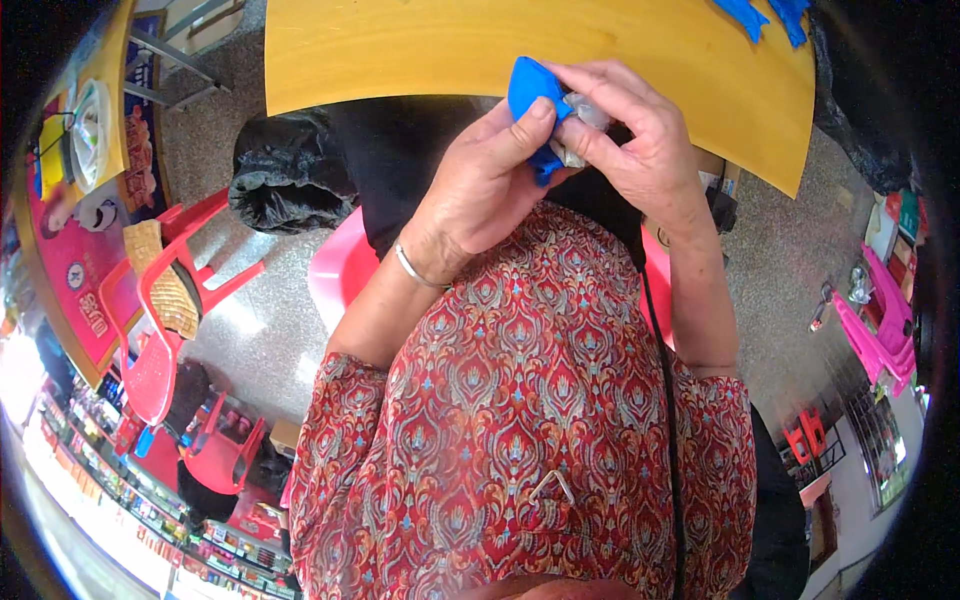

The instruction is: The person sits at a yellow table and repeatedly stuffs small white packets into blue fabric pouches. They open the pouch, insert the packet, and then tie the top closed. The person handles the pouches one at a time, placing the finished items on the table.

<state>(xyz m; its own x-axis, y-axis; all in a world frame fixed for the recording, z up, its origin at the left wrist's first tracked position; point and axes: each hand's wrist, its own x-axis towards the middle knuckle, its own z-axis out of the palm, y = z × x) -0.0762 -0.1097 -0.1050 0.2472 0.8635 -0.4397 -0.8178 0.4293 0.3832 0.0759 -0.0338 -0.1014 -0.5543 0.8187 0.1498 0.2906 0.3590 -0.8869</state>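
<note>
My left hand and my right hand meet just below the edge of a yellow wooden table. Between them they pinch a small bright blue piece of soft material, with a bit of clear plastic against my right fingers. My left thumb presses on the blue piece from the left; my right fingers curl over it from the right. A thin silver bracelet circles my left wrist. My red patterned top fills the lower middle of the view.
More blue pieces lie at the table's far right edge. A pink seat is under me and a black bag lies on the floor to the left. Red plastic chairs stand left, a pink stool right.
</note>
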